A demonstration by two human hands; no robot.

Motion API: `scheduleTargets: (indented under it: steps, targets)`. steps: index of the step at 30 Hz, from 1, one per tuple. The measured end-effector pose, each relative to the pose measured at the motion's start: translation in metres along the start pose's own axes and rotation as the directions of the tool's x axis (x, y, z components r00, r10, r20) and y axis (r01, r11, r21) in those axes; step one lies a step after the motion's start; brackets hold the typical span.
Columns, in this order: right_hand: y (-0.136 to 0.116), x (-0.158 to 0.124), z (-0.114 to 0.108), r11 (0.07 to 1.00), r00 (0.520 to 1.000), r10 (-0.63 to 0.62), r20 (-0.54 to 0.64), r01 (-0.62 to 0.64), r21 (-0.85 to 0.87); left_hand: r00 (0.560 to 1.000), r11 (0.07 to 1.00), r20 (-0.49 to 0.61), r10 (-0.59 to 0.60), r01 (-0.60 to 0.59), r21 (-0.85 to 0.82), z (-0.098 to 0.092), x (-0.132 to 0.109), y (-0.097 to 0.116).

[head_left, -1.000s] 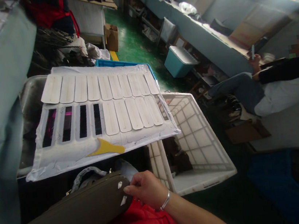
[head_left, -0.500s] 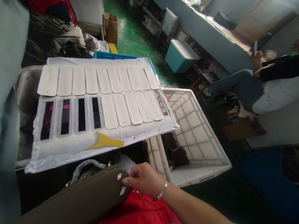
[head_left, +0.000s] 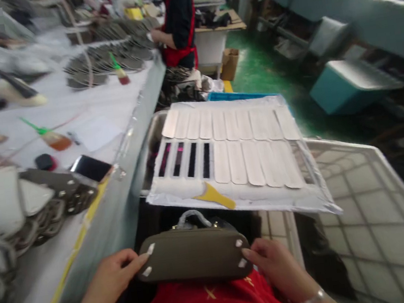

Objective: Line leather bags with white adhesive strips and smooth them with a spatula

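Note:
An olive-brown handbag [head_left: 193, 257] rests on its side against my red apron, its long base turned up toward me. Small white tabs stick to the corners of that base, and a plastic-wrapped handle [head_left: 191, 216] shows beyond it. My left hand [head_left: 123, 271] grips the bag's left end, thumb beside the tabs. At the right end my right hand [head_left: 271, 256] pinches the bag the same way. Just past the bag lies a white-covered board [head_left: 177, 187] bearing rows of white rounded strips [head_left: 238, 161] and a yellow scraper-like piece [head_left: 215, 197].
A table on the left holds grey parts [head_left: 3, 202], a phone [head_left: 90, 167] and a glue bottle [head_left: 55, 138]. White plastic crates [head_left: 359, 185] stand at right. A person in a red apron [head_left: 180, 25] works at the far table. A teal box [head_left: 353, 84] sits on the green floor.
My view has swung left, bringing the table and a person into sight. The handbag now lies nearly level in front of me, with both hands at its ends.

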State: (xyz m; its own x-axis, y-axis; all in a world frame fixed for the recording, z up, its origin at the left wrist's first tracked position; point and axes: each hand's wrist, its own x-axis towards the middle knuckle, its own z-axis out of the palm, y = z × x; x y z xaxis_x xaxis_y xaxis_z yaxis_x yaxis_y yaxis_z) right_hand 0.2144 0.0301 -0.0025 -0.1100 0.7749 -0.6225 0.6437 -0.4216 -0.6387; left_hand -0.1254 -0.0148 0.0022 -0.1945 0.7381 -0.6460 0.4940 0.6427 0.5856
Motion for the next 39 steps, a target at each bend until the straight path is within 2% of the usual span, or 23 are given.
scheduleTargets:
  steps: [2,4,9,15,24,39]
  targets:
    - [0.001,0.007,0.003,0.997,0.997,0.052,0.051,-0.054,0.052,0.998,0.999,-0.063,0.003,-0.006,-0.046,-0.011,-0.004,-0.007]
    - [0.0,0.009,0.006,0.992,0.995,0.082,0.061,-0.087,0.095,0.997,0.996,-0.072,0.026,-0.032,-0.084,-0.012,-0.003,-0.009]
    - [-0.011,0.002,0.009,0.988,0.994,0.107,0.01,-0.107,0.109,0.99,0.985,-0.09,0.109,-0.12,-0.128,-0.008,-0.001,-0.011]
    - [-0.019,0.003,0.012,0.989,0.991,0.135,-0.009,-0.134,0.058,0.982,0.976,-0.101,0.157,-0.17,-0.136,-0.014,0.002,-0.012]
    - [-0.025,0.0,0.016,0.991,0.991,0.129,-0.042,-0.127,0.052,0.965,0.969,-0.082,0.247,-0.247,0.016,-0.024,0.005,-0.008]
    - [-0.021,0.001,0.016,0.993,0.993,0.113,-0.019,-0.112,0.024,0.956,0.943,-0.041,0.29,-0.278,0.182,-0.029,0.004,0.0]
